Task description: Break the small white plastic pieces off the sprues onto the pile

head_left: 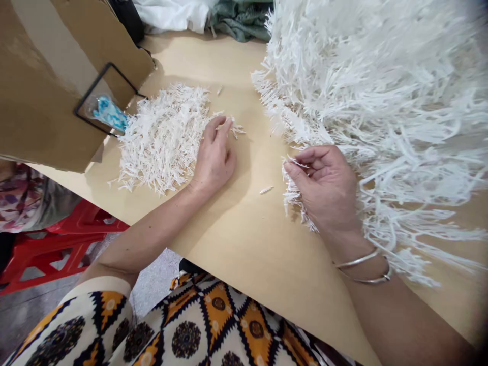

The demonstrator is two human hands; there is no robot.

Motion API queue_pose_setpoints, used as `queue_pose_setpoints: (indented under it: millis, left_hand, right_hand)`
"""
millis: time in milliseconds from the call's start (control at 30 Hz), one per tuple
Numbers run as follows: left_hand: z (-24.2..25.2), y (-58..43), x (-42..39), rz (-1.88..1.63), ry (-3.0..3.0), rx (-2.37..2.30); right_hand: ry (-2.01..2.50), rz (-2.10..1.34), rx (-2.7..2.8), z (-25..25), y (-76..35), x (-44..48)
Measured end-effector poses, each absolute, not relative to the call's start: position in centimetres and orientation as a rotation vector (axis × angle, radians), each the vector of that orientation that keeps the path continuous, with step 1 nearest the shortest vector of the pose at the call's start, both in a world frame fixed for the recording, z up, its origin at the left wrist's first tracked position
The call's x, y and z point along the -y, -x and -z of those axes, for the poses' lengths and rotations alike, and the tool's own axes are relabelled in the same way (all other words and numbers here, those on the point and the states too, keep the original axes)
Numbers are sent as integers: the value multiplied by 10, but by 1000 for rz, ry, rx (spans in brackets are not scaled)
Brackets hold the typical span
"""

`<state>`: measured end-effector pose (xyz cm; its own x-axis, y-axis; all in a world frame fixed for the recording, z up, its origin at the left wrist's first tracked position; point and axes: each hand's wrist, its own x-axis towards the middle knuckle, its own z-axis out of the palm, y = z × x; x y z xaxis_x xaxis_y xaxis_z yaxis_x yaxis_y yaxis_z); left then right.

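A small heap of short white frayed pieces [163, 134] lies on the table at left of centre. My left hand [215, 155] is at its right edge, fingers bent over a few white strands; whether it grips any is unclear. At the right, my right hand [324, 185], with a silver bangle at the wrist, pinches a thin white strand between thumb and fingertips. More white strands [292, 195] lie beside and under that hand. A much larger pile of long white fringed strands [373, 91] spreads beyond and to the right of it.
At the left stand a cardboard box [57, 76] and a black wire frame [93, 122] with a blue and white packet [110, 113]. Cloths [240, 19] lie at the table's back. Loose white bits [266, 190] dot the wooden table [236, 239]. Red stools [49, 249] stand lower left, near a person's patterned clothing.
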<state>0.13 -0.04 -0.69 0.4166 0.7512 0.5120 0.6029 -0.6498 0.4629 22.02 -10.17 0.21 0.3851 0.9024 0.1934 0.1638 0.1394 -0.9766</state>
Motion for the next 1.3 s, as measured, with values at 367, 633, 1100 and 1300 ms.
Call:
queue_pose_setpoints:
  millis: [367,633,1100,1300]
  left_hand:
    - [-13,-24,30,-883,-2529,-894]
    - [-10,-34,34,-827,-2223,-699]
    - [-18,-32,32,-730,-2138,-542]
    - [-24,-30,36,-592,-2114,-336]
  right_hand:
    - [1306,-718,1107,-5,-216,103]
    - [1204,-753,1090,1,-213,104]
    - [1264,-719,1147,1,-209,104]
    - [1413,-457,1224,5,-224,95]
